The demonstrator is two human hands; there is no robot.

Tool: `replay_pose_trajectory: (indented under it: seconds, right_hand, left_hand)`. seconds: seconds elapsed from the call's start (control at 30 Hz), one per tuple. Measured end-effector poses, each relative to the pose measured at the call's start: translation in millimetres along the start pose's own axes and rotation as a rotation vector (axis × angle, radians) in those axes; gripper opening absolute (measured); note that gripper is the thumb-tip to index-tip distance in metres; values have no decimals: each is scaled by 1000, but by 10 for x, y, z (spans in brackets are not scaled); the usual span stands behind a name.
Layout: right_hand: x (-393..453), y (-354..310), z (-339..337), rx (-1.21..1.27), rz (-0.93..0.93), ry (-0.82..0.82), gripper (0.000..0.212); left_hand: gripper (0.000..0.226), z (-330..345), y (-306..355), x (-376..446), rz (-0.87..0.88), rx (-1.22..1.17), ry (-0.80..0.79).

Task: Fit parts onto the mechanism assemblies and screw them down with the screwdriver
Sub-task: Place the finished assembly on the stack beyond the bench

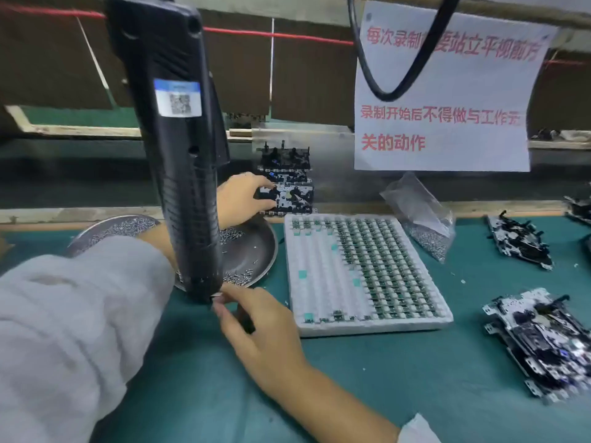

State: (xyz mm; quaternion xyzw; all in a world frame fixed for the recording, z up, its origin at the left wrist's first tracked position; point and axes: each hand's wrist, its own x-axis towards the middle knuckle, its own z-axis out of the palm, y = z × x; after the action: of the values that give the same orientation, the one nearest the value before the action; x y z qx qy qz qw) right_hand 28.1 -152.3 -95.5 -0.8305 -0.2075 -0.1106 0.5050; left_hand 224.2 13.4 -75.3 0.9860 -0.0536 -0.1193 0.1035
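I see a green-covered worktop [415, 378], a paper notice [447, 100] hanging behind it, and dark brown panels [307, 78] beyond.

Screw dish [256, 251] left of parts tray [319, 282]; stacked assemblies [287, 187] behind; bag [419, 212] right.

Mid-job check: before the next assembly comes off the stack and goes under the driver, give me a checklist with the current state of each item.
1. Left hand has hold of the top mechanism assembly on the stack: ok, fingers curl round its near edge.
2. Right hand is at the screwdriver tip: ok, fingertips touch its lower end.
3. Screw loaded on the bit: cannot tell, the tip is hidden by the fingers.
4. Screws available in the metal dish: ok, loose screws lie in it.
5. Parts left in the white tray: ok, right-hand rows are filled.
6. Bare green mat in front for placing the assembly: ok.
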Motion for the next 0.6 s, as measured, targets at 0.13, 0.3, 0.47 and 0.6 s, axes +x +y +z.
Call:
replay_pose_trajectory:
  seconds: [0.13, 0.3, 0.47, 0.6]
  right_hand:
    - [-3, 112, 32, 71, -19, -9, 34]
    - [55, 163, 33, 255, 120, -59, 51]
    - [48, 179, 31, 291, 110, -29, 54]
    - [58, 153, 1, 338, 92, -5, 50]
  left_hand:
    - [54, -224, 814, 36, 248, -128, 171]
    - [45, -138, 880, 147, 213, -26, 280]
    - [27, -156, 834, -22, 190, -73, 402]
    - [34, -271, 691, -424, 100, -142, 684]
